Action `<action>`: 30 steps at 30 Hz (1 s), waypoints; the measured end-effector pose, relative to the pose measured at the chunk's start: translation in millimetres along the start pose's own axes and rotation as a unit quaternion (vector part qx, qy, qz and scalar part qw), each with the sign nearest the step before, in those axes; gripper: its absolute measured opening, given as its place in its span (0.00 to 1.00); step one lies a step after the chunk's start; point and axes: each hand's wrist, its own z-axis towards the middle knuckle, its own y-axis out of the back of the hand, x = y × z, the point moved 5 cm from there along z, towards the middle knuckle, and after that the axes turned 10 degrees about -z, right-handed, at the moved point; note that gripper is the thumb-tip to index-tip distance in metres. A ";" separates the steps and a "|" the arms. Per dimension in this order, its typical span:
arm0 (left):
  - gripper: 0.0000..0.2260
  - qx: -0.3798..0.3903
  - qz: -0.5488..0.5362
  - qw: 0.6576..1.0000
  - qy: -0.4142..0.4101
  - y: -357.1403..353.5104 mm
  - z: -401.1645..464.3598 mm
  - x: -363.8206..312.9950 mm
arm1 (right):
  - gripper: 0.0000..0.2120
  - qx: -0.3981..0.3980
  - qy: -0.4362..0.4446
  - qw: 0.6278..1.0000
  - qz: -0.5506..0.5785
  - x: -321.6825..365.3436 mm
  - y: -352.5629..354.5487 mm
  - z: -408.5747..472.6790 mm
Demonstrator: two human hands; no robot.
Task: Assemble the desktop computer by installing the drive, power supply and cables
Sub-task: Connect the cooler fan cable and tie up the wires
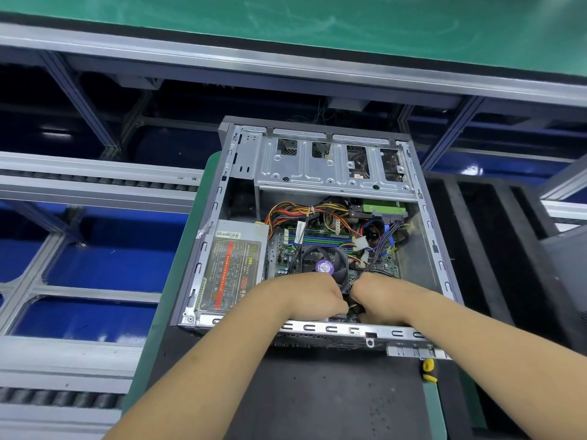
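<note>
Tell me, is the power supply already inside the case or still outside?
Inside. The power supply lies in the left part of the open case, beside the motherboard, with its coloured wires running out toward the board.

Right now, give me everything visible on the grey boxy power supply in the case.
The grey metal power supply is a rectangular box that lies flat in the left side of the open computer case, label up. Its label is grey-brown with a red stripe, green "280" print and small text too fine to read; a barcode sticker sits at its far edge. A bundle of yellow, red, orange and black wires runs from its far right corner over the motherboard. The left forearm crosses over its near right corner.
</note>
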 end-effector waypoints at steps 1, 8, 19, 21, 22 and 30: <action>0.12 0.000 0.000 1.000 0.000 0.1 -0.3 0.0 | 0.14 0.000 0.000 1.000 0.002 0.2 0.1 -0.4; 0.13 0.000 0.002 1.000 -0.001 0.2 -0.3 -0.2 | 0.13 0.004 0.001 1.000 0.007 1.6 1.3 -1.4; 0.13 -0.002 0.004 1.000 -0.002 0.1 1.6 1.0 | 0.14 0.018 0.004 1.000 -0.014 3.1 3.9 -2.2; 0.12 -0.002 0.000 1.000 0.001 -0.4 2.1 2.4 | 0.12 0.021 0.009 1.000 -0.021 3.8 2.8 -1.1; 0.12 -0.004 -0.001 1.000 0.002 -0.2 2.4 2.6 | 0.11 0.022 0.011 0.999 -0.022 3.8 2.3 -0.8; 0.14 -0.002 -0.001 1.000 -0.001 0.1 3.9 2.6 | 0.15 0.031 0.011 0.999 -0.017 3.8 1.6 0.1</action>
